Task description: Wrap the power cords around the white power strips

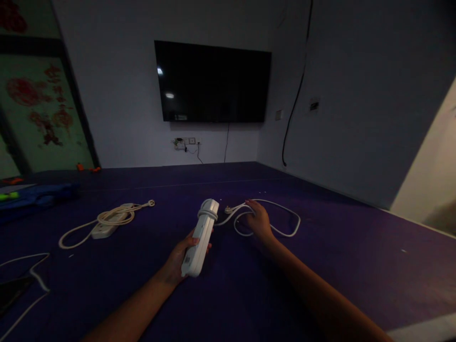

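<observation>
A white power strip [202, 240] is held tilted up in my left hand [181, 256], with the thumb across its front and the fingertips showing round its far side. A few turns of white cord wrap its upper end. From there the cord [294, 216] runs right and lies in loose loops on the purple surface. My right hand [261, 222] is closed on part of that cord, its fingers partly hidden by the back of the hand. Just left of it, the plug [228, 210] rests near the loops.
Another power strip [105, 228] lies at the left, its cream cord coiled over it. A thin white cable [37, 275] and a dark flat object [14, 292] are at the lower left. Blue cloth [46, 194] lies behind. A television [213, 83] hangs on the wall.
</observation>
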`<state>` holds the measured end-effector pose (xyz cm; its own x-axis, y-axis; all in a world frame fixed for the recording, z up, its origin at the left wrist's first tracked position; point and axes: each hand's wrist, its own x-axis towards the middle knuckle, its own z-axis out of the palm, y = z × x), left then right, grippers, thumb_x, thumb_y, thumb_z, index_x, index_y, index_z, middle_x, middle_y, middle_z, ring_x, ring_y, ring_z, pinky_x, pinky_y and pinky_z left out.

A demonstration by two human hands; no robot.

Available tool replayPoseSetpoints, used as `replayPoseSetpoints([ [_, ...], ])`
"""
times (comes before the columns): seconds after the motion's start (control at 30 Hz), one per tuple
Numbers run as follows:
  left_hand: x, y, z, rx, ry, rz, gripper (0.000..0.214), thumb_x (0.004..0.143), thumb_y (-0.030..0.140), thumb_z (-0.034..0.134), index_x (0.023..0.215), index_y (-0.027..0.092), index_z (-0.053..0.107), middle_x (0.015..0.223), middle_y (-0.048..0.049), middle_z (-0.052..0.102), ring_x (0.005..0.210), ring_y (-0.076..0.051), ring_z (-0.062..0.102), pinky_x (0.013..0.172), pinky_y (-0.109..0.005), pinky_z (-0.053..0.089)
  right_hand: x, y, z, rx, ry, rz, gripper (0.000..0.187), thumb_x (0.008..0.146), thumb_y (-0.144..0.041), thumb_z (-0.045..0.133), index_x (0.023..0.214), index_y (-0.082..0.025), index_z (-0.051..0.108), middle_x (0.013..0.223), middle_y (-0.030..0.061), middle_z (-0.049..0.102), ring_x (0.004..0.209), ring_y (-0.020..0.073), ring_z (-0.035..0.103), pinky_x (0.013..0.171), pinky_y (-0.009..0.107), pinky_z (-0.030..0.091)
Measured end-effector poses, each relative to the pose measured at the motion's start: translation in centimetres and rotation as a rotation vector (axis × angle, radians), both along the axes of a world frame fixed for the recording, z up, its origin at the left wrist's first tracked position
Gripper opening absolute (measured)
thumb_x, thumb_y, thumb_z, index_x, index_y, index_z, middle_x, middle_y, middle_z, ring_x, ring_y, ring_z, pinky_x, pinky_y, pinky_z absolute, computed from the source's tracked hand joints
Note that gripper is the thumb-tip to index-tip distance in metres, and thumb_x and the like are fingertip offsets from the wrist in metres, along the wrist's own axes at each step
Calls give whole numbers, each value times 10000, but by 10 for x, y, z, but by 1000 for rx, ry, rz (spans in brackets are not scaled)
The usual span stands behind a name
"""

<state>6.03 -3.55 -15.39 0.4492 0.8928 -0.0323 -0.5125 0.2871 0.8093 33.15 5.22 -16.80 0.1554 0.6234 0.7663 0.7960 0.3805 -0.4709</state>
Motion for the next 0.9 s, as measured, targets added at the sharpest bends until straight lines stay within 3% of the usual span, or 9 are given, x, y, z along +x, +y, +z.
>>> replayPoseSetpoints([
  [0.07, 0, 0, 0, 2, 3, 5, 654, 690, 194, 634, 1314, 94, 463, 889, -100, 683, 646, -136, 613, 574, -210, 453, -14, -15, 8, 88, -84, -33, 495, 695, -55, 452, 1153, -134, 622, 1233, 143, 587, 1177, 255, 500, 979, 459, 402],
  [0.17, 0, 0, -1, -4, 24, 37, 701, 684, 197, 647, 1340, 90, 422, 940, -117, 685, 660, -148, 621, 581, -220, 459, -38, -43, 21, 163, -292, 68, 535, 708, -45, 435, 1201, -189, 589, 1235, 93, 596, 1211, 245, 467, 1016, 485, 360],
  [0.27, 0, -1, -2, -7, 63, 42, 738, 693, 221, 652, 1360, 67, 376, 830, -116, 691, 624, -156, 616, 563, -225, 450, -60, -67, 30, 189, -464, 175, 487, 708, -80, 458, 1156, -195, 610, 1186, 77, 630, 1163, 233, 508, 1061, 483, 299],
  [0.37, -1, -1, -3, 12, 60, 31, 735, 694, 226, 659, 1359, 78, 383, 770, -95, 681, 624, -161, 620, 572, -226, 440, -75, -78, 35, 110, -590, 237, 323, 706, -183, 525, 997, -178, 667, 986, 83, 694, 990, 237, 592, 1059, 469, 282],
  [0.5, -1, 2, -4, 56, 30, -22, 691, 659, 213, 676, 1307, 107, 459, 902, -110, 677, 709, -180, 637, 630, -243, 455, -81, -76, 34, -37, -685, 137, 119, 754, -206, 553, 755, -182, 670, 753, 85, 686, 799, 238, 611, 928, 436, 362],
  [0.63, 1, 2, -2, 80, 13, -76, 599, 668, 224, 644, 1234, 75, 515, 884, -119, 672, 688, -163, 623, 616, -235, 461, -75, -72, 34, -44, -700, 94, 195, 833, -158, 521, 686, -187, 646, 698, 72, 668, 743, 224, 593, 811, 388, 364],
  [0.9, -3, -1, 3, 76, -77, -201, 623, 757, 411, 553, 1248, 32, 500, 712, -96, 650, 614, -163, 598, 549, -238, 453, -65, -78, 43, 62, -475, -18, 160, 891, -264, 520, 805, -213, 646, 846, 43, 674, 842, 217, 539, 856, 379, 308],
])
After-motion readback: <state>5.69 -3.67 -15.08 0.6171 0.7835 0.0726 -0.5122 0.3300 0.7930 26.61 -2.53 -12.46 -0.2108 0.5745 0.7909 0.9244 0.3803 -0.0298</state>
